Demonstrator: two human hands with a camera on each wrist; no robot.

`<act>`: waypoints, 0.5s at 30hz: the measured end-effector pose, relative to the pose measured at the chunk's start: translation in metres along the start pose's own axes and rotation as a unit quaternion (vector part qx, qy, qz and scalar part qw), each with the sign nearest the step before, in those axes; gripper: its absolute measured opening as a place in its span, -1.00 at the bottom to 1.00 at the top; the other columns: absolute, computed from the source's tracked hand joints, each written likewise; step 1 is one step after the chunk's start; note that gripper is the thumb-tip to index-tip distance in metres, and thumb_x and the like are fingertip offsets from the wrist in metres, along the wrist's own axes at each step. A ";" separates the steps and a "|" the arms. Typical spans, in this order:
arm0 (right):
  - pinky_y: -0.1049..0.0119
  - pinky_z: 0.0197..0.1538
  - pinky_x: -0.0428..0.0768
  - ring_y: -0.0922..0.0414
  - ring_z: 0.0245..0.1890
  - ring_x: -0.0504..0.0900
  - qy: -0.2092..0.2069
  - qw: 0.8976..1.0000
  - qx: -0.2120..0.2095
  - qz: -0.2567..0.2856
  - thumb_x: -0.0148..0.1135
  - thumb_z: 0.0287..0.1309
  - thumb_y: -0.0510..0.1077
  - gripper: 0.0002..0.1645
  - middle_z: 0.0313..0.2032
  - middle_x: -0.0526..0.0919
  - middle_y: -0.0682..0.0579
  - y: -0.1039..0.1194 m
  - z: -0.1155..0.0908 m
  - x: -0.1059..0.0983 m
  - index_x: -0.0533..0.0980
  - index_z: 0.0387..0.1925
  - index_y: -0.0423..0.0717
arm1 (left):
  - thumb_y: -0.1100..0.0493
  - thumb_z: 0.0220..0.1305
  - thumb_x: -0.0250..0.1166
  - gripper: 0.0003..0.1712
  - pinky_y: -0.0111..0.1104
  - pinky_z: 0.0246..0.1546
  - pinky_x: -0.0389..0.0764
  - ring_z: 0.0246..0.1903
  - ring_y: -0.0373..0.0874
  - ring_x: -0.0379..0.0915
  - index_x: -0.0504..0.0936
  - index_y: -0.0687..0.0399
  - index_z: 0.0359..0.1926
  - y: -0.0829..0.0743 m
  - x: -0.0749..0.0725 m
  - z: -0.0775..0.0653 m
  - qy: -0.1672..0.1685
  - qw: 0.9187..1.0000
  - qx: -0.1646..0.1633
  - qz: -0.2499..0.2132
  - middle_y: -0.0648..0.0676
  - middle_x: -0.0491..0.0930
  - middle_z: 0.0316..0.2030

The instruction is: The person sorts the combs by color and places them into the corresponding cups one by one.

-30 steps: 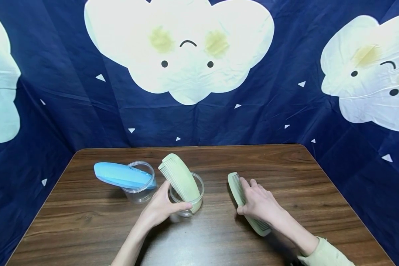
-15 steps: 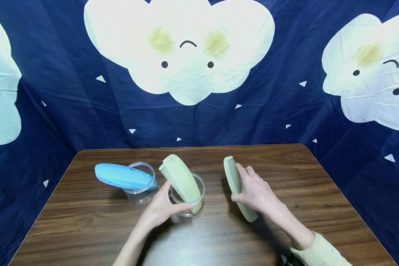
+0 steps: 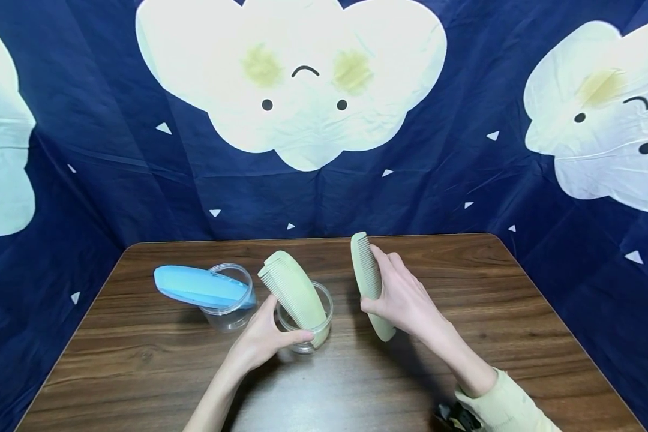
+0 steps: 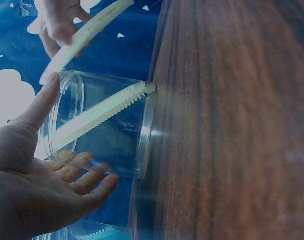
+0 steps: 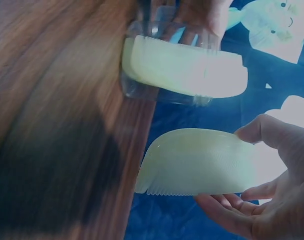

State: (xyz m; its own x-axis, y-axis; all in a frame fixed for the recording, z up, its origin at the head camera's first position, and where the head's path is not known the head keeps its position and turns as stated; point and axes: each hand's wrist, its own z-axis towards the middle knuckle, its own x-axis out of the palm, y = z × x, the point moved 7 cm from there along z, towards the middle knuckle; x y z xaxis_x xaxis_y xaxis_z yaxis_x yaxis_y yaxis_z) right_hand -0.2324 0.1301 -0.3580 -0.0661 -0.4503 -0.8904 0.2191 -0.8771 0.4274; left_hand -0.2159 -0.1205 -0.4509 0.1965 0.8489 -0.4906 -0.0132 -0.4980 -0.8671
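My left hand (image 3: 267,336) curls thumb and fingers round the side of a clear plastic jar (image 4: 104,155) standing upright on the table. Pale green combs (image 3: 294,288) lean inside the jar, one overlapping another, their upper ends well above the rim. To the right of this jar, my right hand (image 3: 405,294) pinches another pale green comb (image 3: 368,270) between thumb and fingers. That comb is raised over the table with its lower end tipped toward me; its broad face shows in the right wrist view, where the right hand (image 5: 276,185) grips its far end.
A second clear jar (image 3: 224,324) stands left of the first, with blue combs (image 3: 194,285) slanting out to the left. The brown wood-grain table (image 3: 140,372) ends at a dark blue curtain (image 3: 113,198) with white clouds behind and at the sides.
My right hand has lifted its green comb off the table and carried it left and away from me, nearer the jar. The left hand stays put on the jar.
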 end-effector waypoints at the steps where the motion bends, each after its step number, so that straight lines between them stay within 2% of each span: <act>1: 0.15 -0.31 0.58 0.05 -0.20 0.59 -0.005 1.000 -0.003 0.003 0.44 -0.22 -0.01 0.22 0.05 0.52 -0.07 0.003 0.001 -0.001 0.17 0.56 0.03 | -0.21 -0.12 0.67 0.17 0.11 0.48 0.28 0.50 0.10 0.23 0.30 -0.02 0.47 0.000 0.000 0.000 0.000 1.000 0.000 0.001 0.12 0.40 0.45; 7: 0.14 -0.22 0.59 0.08 -0.18 0.58 -0.033 0.999 -0.021 0.027 0.43 -0.19 -0.01 0.21 0.05 0.51 -0.02 0.018 0.006 -0.007 0.16 0.57 0.04 | -0.21 -0.11 0.67 0.15 0.10 0.46 0.30 0.48 0.09 0.26 0.32 -0.05 0.46 0.001 0.000 0.000 0.000 1.000 0.004 -0.006 0.10 0.42 0.42; 15: 0.23 -0.12 0.60 0.12 -0.07 0.60 -0.061 0.995 -0.041 0.070 0.47 -0.14 -0.02 0.22 0.05 0.50 0.04 0.034 0.011 -0.015 0.11 0.59 0.06 | -0.21 -0.10 0.67 0.15 0.10 0.48 0.28 0.48 0.07 0.25 0.30 -0.07 0.47 0.000 0.000 0.001 0.007 1.000 0.005 -0.013 0.09 0.42 0.42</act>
State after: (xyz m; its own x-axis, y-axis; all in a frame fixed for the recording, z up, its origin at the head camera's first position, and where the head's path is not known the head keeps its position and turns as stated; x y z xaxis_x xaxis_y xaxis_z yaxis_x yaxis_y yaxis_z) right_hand -0.2349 0.1052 -0.3281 -0.1460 -0.5889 -0.7949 0.3122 -0.7899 0.5279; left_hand -0.2170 -0.1201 -0.4514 0.2110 0.8587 -0.4669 -0.0180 -0.4742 -0.8802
